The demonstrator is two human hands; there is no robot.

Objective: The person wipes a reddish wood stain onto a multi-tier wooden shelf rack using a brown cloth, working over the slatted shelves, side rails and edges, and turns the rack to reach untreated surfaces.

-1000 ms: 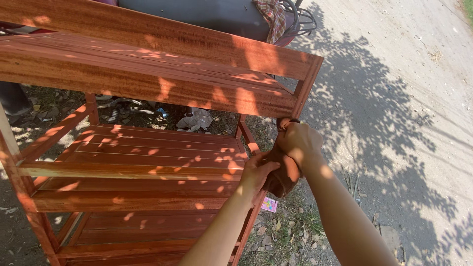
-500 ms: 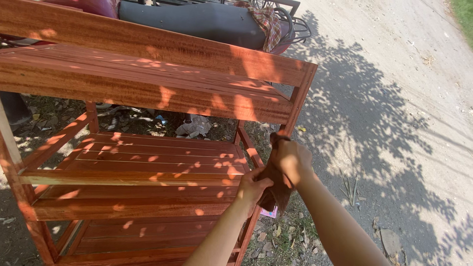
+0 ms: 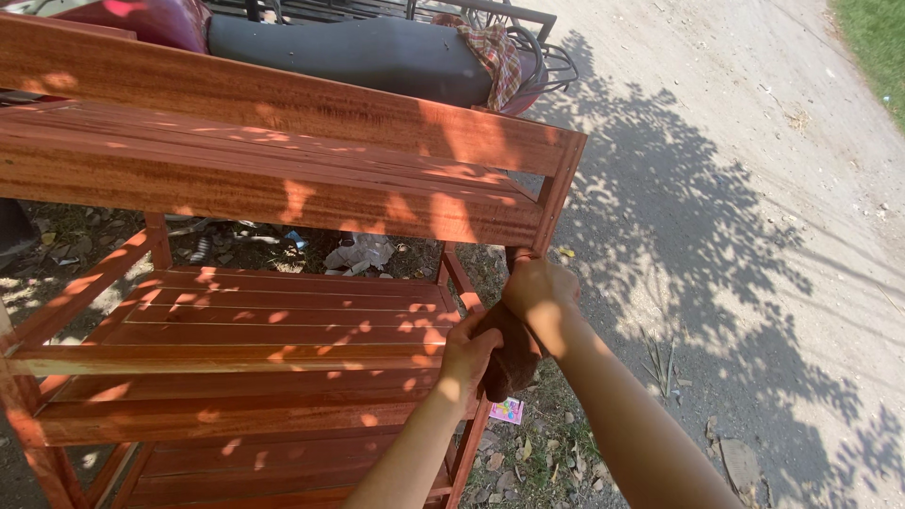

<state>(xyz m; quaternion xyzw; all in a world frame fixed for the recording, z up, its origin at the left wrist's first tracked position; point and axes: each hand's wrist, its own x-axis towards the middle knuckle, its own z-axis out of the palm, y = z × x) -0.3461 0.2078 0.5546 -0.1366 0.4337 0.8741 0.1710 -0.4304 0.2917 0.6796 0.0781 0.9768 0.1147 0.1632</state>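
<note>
A reddish-brown wooden rack [image 3: 283,188] with slatted shelves stands in front of me in dappled shade. Both my hands are at its right front post. My right hand [image 3: 539,294] grips the post just under the top shelf, with a dark brown cloth [image 3: 509,363] bunched beneath it. My left hand [image 3: 468,353] is lower, closed on the same cloth where it meets the edge of the middle shelf [image 3: 236,330]. The post itself is mostly hidden behind my hands and the cloth.
A parked motorbike with a black seat [image 3: 349,52] and a checked cloth [image 3: 495,52] stands behind the rack. A dirt path [image 3: 735,188] runs to the right. Litter and dry leaves [image 3: 509,443] lie on the ground below.
My view has tilted up, so my hands sit lower in the frame. Both hands stay on the cloth at the post, with the right hand slightly lower under the top shelf.
</note>
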